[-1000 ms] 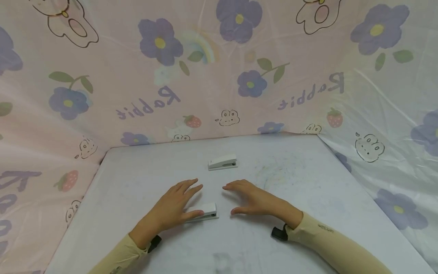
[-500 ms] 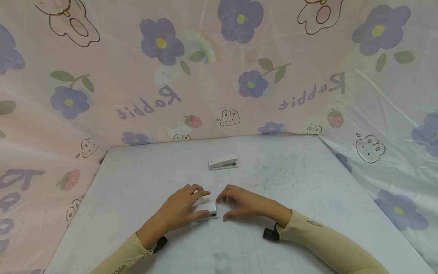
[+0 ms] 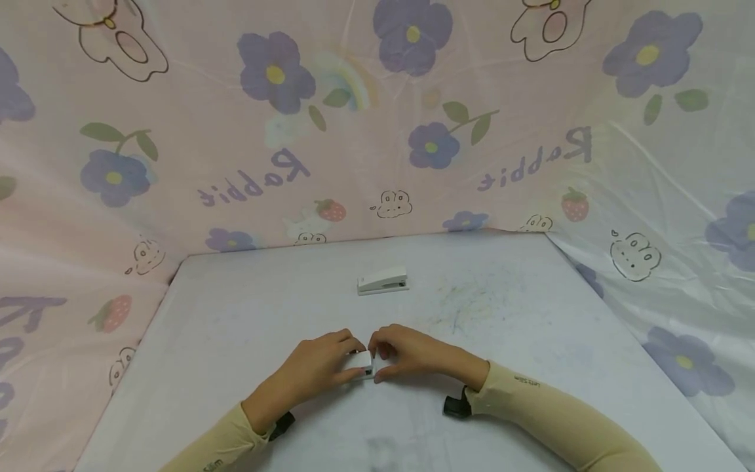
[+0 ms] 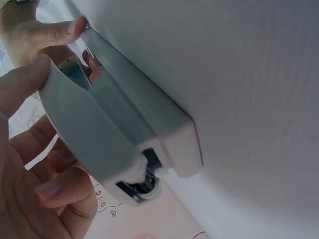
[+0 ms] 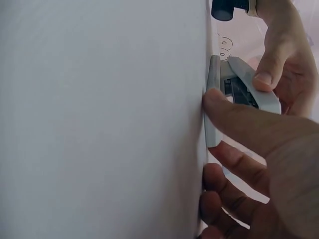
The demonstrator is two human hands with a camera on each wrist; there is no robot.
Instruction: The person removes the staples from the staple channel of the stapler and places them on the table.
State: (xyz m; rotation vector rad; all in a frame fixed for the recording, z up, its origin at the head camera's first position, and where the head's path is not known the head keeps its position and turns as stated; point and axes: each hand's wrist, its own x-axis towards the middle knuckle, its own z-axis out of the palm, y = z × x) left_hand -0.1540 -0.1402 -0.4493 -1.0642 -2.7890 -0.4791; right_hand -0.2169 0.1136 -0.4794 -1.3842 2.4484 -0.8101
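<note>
A white stapler (image 3: 361,360) stands on the table between both hands in the head view. My left hand (image 3: 309,368) grips its upper arm, thumb on the near side and fingers on the far side. From the right, my right hand (image 3: 413,352) pinches the front end of the base (image 5: 213,135) between thumb and index finger, its other fingers curled close to the tabletop. A gap shows between the upper arm and the base in the left wrist view, where the hinge end of the stapler (image 4: 84,129) faces the camera.
A second white stapler (image 3: 382,282) stands farther back on the white table (image 3: 265,288). Faint coloured marks (image 3: 478,298) stain the tabletop on the right. A flower-and-rabbit patterned cloth (image 3: 354,144) hangs along the back and sides.
My right hand has come left to the near stapler's front end and taken hold of its base. My left hand has slid right and closed its fingers on the upper arm.
</note>
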